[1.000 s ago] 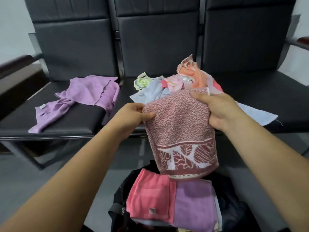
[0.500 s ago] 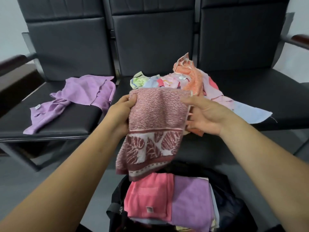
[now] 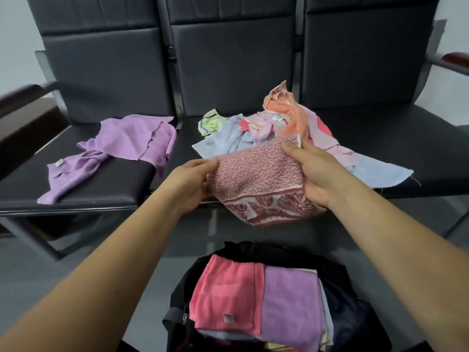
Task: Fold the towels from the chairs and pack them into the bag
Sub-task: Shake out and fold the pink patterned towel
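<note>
I hold a dusty-pink terry towel with a leaf-pattern border [image 3: 258, 181], folded into a small bundle, above the front edge of the middle chair seat. My left hand [image 3: 190, 181] grips its left edge and my right hand [image 3: 312, 174] grips its right side. Behind it a heap of loose towels [image 3: 266, 128] in orange, pink, light blue and green lies on the middle seat. A crumpled purple towel [image 3: 127, 146] lies on the left seat. Below, an open black bag [image 3: 355, 301] holds a folded pink towel [image 3: 228, 295] and a folded purple towel [image 3: 289, 303] side by side.
Three black padded chairs [image 3: 233, 59] stand in a row with wooden armrests [image 3: 454, 60] at both ends. A light blue cloth [image 3: 380, 174] spills onto the right seat. Grey floor [image 3: 63, 270] lies between the chairs and the bag.
The pink towel hung long from both hands; it is now folded up into a shorter bundle held flatter between my hands, slightly to the right.
</note>
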A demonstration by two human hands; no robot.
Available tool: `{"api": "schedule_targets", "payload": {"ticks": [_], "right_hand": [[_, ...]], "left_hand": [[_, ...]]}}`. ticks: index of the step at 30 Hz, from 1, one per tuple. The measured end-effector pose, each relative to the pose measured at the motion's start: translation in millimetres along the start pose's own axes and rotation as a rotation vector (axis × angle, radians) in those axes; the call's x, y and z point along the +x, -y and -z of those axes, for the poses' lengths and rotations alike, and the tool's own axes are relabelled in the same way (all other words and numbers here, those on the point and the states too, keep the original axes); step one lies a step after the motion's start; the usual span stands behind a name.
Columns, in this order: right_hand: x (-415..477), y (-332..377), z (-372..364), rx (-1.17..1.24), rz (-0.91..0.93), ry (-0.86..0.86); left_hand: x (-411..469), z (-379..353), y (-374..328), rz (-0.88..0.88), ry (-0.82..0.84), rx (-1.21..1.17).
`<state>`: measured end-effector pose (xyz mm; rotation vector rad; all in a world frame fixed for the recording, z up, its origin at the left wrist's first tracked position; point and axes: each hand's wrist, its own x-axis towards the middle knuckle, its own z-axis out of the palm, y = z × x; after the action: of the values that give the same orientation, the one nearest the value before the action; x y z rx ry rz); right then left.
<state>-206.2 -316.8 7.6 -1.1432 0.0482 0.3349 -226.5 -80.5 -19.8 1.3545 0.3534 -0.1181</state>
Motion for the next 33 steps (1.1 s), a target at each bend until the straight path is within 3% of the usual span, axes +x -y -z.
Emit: {"api": "schedule_targets", "payload": {"ticks": [5,9,14,19,23,27,33], "right_hand": [[0,2,10,0.118,-0.117,-0.034],[-6,9,25,0.143,-0.191,0.073],[-10,3,43,-0.007,-0.256,0.131],[-11,1,57,-0.088,-0.074,-0.002],[-15,2,64,-0.105,0.046,-0.12],[-23,1,68,-0.318,0.245,-0.24],[-37,9,73,-0.364,0.462,-0.246]], "left_hand": [[-10,-10,15,0.218,0.202,0.198],[-10,-22,13,0.075,0.199,0.058],[-11,-28,6,-0.055,0.185,-0.061],[-11,-27,8,-0.157,0.203,0.122],[-14,-34,10,-0.34,0.081,0.231],[-14,-37,12,-0.493,0.013,0.245],[-27,-55,14,-0.614,0.129,0.251]]}}
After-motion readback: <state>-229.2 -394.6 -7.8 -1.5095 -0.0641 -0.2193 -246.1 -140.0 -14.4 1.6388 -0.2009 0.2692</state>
